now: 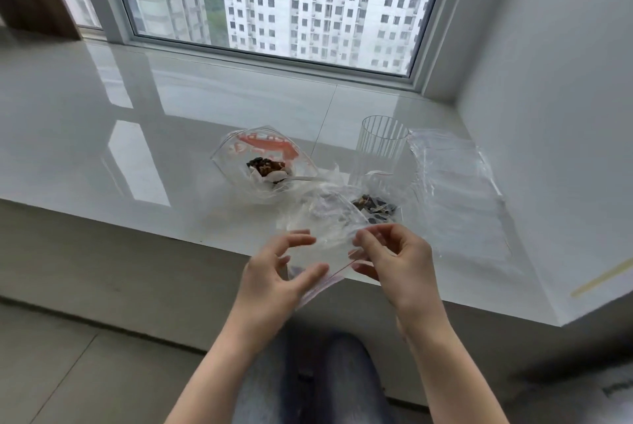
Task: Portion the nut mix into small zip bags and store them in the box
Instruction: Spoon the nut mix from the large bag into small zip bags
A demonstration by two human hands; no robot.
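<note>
An empty clear zip bag [325, 245] is held over the front edge of the white sill, its zip strip toward me. My left hand [274, 273] grips its lower left side between thumb and fingers. My right hand [390, 255] pinches its right edge near the zip. Behind them, a large clear bag with red print [263, 156] stands open with nut mix [267, 166] inside and a metal spoon [301, 179] resting in it. To the right lies a small bag holding some nuts [376, 207].
A ribbed clear cup [382, 146] stands behind the small filled bag. A stack of empty zip bags [455, 190] lies at the right by the wall. The glossy white sill [137, 115] runs under a window. My knees are below its edge.
</note>
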